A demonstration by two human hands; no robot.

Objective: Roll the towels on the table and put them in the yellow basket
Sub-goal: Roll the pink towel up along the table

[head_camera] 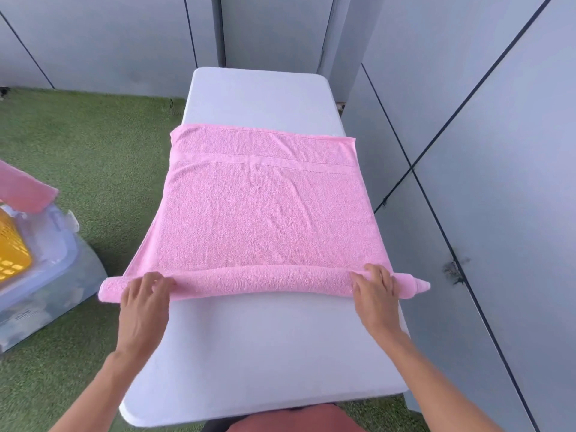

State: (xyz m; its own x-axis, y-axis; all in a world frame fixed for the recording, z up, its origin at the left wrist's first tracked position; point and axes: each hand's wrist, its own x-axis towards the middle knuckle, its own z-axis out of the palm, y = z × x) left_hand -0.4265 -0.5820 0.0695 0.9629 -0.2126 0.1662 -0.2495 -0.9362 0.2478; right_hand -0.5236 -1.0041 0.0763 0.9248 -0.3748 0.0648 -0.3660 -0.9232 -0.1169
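Observation:
A pink towel [258,210] lies spread across the white table [258,347], overhanging both long sides. Its near edge is wound into a thin roll [261,280] running from left to right. My left hand [145,296] presses on the left end of the roll, fingers curled over it. My right hand [375,286] holds the right end the same way, with a tapered tip of the roll sticking out past it. The yellow basket [11,247] shows at the far left edge, with a second pink towel [25,188] lying above it.
The yellow basket rests on a clear plastic lidded bin [53,275] on green artificial turf [93,145] left of the table. Grey wall panels [483,151] run close along the table's right side and behind it.

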